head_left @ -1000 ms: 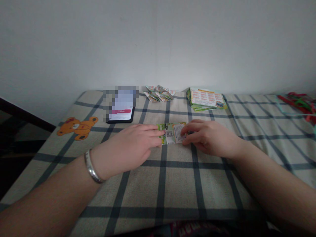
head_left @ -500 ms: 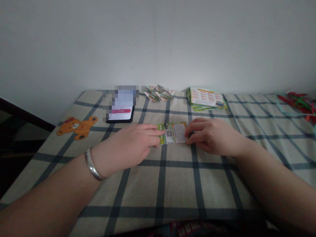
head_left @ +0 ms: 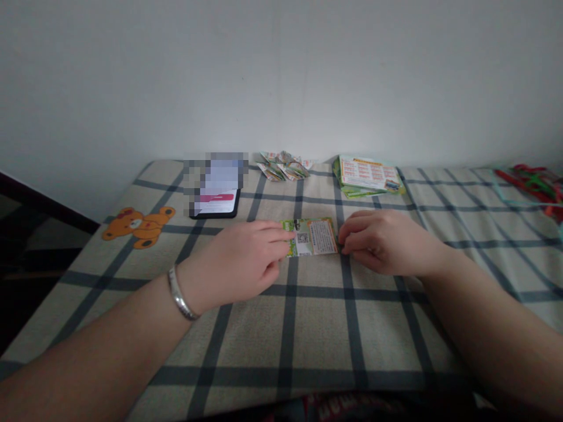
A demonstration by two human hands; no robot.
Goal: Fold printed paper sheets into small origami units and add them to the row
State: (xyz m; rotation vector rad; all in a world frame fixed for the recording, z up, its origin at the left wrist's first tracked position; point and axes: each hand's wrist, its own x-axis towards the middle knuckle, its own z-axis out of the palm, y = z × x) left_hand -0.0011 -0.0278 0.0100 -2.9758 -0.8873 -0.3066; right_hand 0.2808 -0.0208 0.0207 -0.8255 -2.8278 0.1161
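- The printed card [head_left: 319, 237] lay on checked cloth [head_left: 316, 328].
- The left hand [head_left: 246, 258] rested outstretched fingers on its left end.
- The right hand [head_left: 385, 241] curled at its right edge; whether its fingers pinched, I couldn't tell.

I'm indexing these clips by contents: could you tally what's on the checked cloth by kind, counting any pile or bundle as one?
Phone: 1
Loose card: 1
Stack of cards: 1
Pile of folded papers: 1
Teddy bear picture: 1
Red and green bundle, contents unclear: 1
Total: 6
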